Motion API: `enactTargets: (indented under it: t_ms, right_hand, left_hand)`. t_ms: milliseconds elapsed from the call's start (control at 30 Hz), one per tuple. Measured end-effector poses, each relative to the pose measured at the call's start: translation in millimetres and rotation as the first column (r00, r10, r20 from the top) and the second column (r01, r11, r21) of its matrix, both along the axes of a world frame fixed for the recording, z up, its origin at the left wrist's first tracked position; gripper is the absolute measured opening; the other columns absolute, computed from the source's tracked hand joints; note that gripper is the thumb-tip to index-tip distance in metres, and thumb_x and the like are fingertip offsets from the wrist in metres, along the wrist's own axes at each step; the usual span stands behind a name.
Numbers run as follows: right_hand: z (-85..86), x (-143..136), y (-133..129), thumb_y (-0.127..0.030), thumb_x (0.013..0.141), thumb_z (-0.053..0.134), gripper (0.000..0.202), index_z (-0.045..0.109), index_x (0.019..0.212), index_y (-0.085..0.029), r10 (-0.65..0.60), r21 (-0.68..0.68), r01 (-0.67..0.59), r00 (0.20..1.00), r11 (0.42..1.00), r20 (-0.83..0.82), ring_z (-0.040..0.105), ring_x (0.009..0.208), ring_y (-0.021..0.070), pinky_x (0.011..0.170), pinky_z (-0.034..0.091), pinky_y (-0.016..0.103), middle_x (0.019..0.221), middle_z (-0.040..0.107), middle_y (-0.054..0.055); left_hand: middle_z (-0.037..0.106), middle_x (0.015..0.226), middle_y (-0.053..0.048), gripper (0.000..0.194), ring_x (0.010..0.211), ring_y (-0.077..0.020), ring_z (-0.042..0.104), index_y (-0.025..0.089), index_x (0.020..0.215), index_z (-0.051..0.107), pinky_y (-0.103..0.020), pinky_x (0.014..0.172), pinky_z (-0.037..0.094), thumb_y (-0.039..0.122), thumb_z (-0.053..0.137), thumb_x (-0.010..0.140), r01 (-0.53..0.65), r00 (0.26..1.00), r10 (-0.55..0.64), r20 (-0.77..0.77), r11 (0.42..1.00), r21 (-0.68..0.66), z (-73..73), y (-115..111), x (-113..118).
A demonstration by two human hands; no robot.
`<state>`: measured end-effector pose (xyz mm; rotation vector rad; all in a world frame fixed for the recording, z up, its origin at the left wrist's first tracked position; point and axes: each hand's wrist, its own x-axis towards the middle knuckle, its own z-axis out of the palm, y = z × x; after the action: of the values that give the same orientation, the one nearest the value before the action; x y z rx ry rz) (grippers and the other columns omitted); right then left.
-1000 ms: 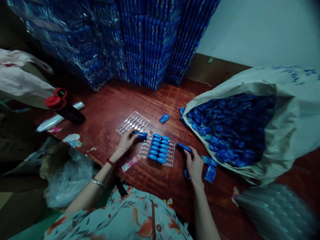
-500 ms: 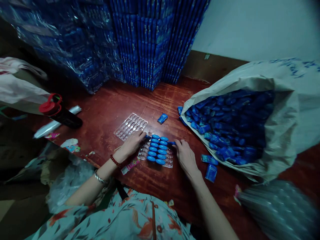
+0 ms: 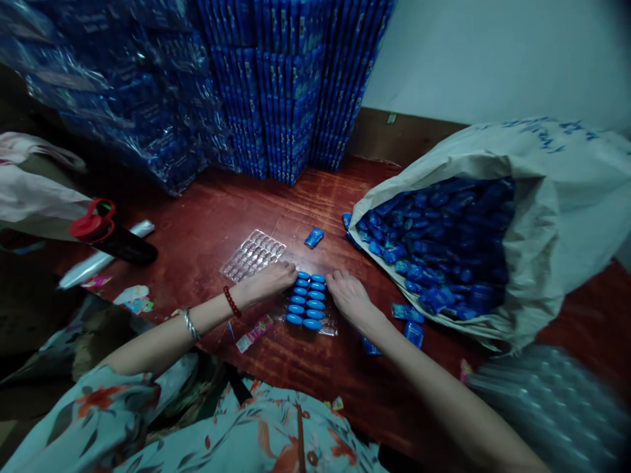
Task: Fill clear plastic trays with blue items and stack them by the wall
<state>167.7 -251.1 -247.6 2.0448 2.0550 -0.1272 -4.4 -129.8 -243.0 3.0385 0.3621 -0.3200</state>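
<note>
Glossy blue oval pieces (image 3: 314,305) stand in two columns on a clear moulded plastic tray (image 3: 329,327), which they and my hands partly cover. My left hand (image 3: 273,279) is closed, its fingertips at the far left end of the columns. On the far right side my right hand (image 3: 349,295) has its fingers bent and pressed together by the end pieces. What either hand's fingertips hold is hidden. Beyond my left hand lies another clear moulded tray (image 3: 254,253). A blue packet (image 3: 314,237) rests past the columns, and another blue packet (image 3: 371,346) shows beside my right forearm.
An open white sack (image 3: 535,263) full of blue packets lies on the right, with loose packets (image 3: 413,334) by its mouth. Tall blue stacks (image 3: 276,98) stand behind. A red-lidded black bottle (image 3: 128,244) is left; clear plastic trays (image 3: 557,401) sit front right.
My right hand has moved in toward the blue pieces, and the blue item at its fingertips no longer shows. My left fingers have closed in on the columns. The view has shifted slightly.
</note>
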Motion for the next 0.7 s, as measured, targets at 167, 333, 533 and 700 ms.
enactTargets:
  t_ms: [167, 333, 533, 700]
  right_hand:
    - [3.0, -5.2, 6.5, -0.004, 0.087, 0.032, 0.032, 0.058, 0.106, -0.008, -0.016, -0.008, 0.016, 0.999, 1.0, -0.03, 0.056, 0.096, 0.0251, 0.075, 0.042, 0.032, 0.102, 0.062, 0.018]
    - [-10.5, 2.0, -10.4, -0.019, 0.092, 0.037, 0.029, 0.054, 0.116, -0.015, -0.171, 0.094, 0.199, 0.954, 0.975, -0.248, 0.06, 0.092, 0.0229, 0.073, 0.045, 0.031, 0.103, 0.063, 0.013]
    - [-40.4, 43.1, -88.7, -0.033, 0.091, 0.036, 0.035, 0.061, 0.109, -0.016, -0.383, 0.327, 0.691, 0.663, 0.645, -0.644, 0.061, 0.098, 0.0208, 0.088, 0.045, 0.034, 0.109, 0.066, 0.01]
    - [-26.1, 72.5, -145.1, -0.031, 0.088, 0.041, 0.03, 0.066, 0.1, -0.018, -0.691, 0.232, 0.81, 0.583, 0.539, -0.427, 0.062, 0.089, 0.0222, 0.081, 0.046, 0.034, 0.097, 0.068, 0.009]
  left_hand:
    - [0.064, 0.091, -0.012, 0.017, 0.08, -0.0197, 0.062, 0.009, 0.092, 0.058, -0.029, 0.071, 0.046, 0.004, 0.044, 0.084, -0.04, 0.997, 0.047, 0.057, 0.993, -0.11, -7.0, 13.4, -1.2]
    - [0.068, 0.087, -0.006, 0.028, 0.076, -0.0171, 0.062, 0.013, 0.106, 0.059, -0.023, 0.064, 0.046, 0.027, 0.06, 0.081, -0.053, 0.99, 0.113, 0.088, 0.859, -0.509, 5.9, 58.2, 3.3]
    - [0.062, 0.108, -0.013, 0.04, 0.095, -0.0216, 0.059, 0.011, 0.114, 0.054, -0.029, 0.081, 0.045, 0.041, 0.047, 0.088, -0.213, 0.884, 0.36, 0.299, 0.879, -0.427, -14.4, 97.8, 73.2]
    - [0.06, 0.108, -0.017, 0.033, 0.094, -0.0249, 0.059, 0.01, 0.1, 0.059, -0.031, 0.08, 0.046, 0.025, 0.064, 0.071, -0.255, 0.904, 0.356, 0.235, 0.893, -0.371, -55.0, 98.9, 132.2]
